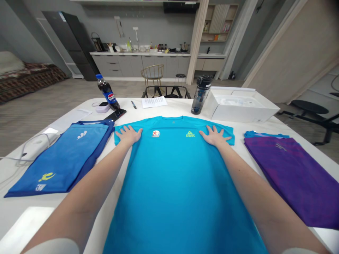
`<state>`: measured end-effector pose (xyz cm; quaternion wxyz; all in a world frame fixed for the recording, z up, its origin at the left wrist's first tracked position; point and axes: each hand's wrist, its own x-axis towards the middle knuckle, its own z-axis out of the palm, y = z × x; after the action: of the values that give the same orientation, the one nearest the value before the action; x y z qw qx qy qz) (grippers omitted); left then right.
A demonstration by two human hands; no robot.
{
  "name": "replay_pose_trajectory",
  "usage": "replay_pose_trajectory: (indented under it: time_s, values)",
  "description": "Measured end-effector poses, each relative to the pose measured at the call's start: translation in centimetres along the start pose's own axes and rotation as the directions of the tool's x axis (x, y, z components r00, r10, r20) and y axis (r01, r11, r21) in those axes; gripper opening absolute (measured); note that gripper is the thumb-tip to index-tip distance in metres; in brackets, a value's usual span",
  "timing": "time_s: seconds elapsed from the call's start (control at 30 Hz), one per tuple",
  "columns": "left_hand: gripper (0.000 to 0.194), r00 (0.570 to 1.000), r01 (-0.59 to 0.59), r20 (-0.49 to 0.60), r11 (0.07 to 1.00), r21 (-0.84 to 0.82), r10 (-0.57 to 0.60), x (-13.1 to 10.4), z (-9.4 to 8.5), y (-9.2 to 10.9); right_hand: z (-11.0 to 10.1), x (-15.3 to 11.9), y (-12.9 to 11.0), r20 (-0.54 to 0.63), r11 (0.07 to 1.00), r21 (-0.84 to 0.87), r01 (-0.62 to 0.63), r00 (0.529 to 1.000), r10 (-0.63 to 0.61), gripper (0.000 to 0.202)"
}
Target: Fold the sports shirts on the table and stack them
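Note:
A turquoise T-shirt [173,183] lies spread flat on the white table, its collar at the far side and its lower hem out of view. Two small logos mark its chest. My left hand [129,135] rests palm down with fingers spread on the sleeve at the left. On the opposite sleeve, my right hand [215,136] lies flat in the same way, fingers apart. Neither hand grips the cloth. Folded blue garments [71,148] are stacked left of my left arm, and folded purple garments [288,173] lie right of my right arm.
Along the table's far side stand a cola bottle [107,92], a dark tumbler [200,95] and an open white box [241,106]. Near them lie a phone [116,114], a pen [134,104] and a printed sheet [154,102]. A power strip [38,144] with cables sits at left.

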<state>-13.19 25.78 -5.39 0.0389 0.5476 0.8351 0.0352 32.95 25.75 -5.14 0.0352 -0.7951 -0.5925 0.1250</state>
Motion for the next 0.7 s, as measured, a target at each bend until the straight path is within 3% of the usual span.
replay_pose_trajectory:
  time_s: [0.03,0.1,0.17,0.2,0.3,0.4,0.7]
  values:
    - [0.086,0.994,-0.096,-0.05,0.995,0.02,0.097,-0.1,-0.1,0.8,0.0,-0.1,-0.4,-0.023,1.0,-0.019,0.009,1.0,-0.01,0.093]
    - [0.073,0.93,-0.342,-0.12,0.938,0.061,0.347,-0.4,-0.2,3.1,0.2,-0.3,-2.0,-0.08,0.995,-0.061,0.083,0.993,-0.088,0.085]
    - [0.067,0.858,-0.504,-0.081,0.862,0.057,0.507,-0.6,0.0,6.0,0.6,-0.5,-4.3,-0.117,0.968,-0.084,0.238,0.962,-0.246,0.078]
    - [0.067,0.843,-0.536,-0.027,0.844,0.031,0.537,-0.6,0.2,7.4,0.9,-0.5,-5.6,-0.11,0.946,-0.081,0.315,0.94,-0.322,0.076]
    - [0.074,0.861,-0.487,0.134,0.871,-0.067,0.491,0.0,0.8,11.1,1.9,-0.1,-8.8,-0.022,0.926,-0.025,0.377,0.926,-0.377,0.077]
    - [0.082,0.897,-0.387,0.173,0.912,-0.132,0.406,1.1,1.3,12.9,2.6,0.7,-10.2,0.014,0.947,-0.007,0.322,0.947,-0.322,0.08]
    - [0.084,0.917,-0.39,0.053,0.916,-0.095,0.395,2.0,3.3,12.9,2.7,0.5,-9.7,-0.11,0.945,0.042,0.325,0.941,-0.319,0.08]
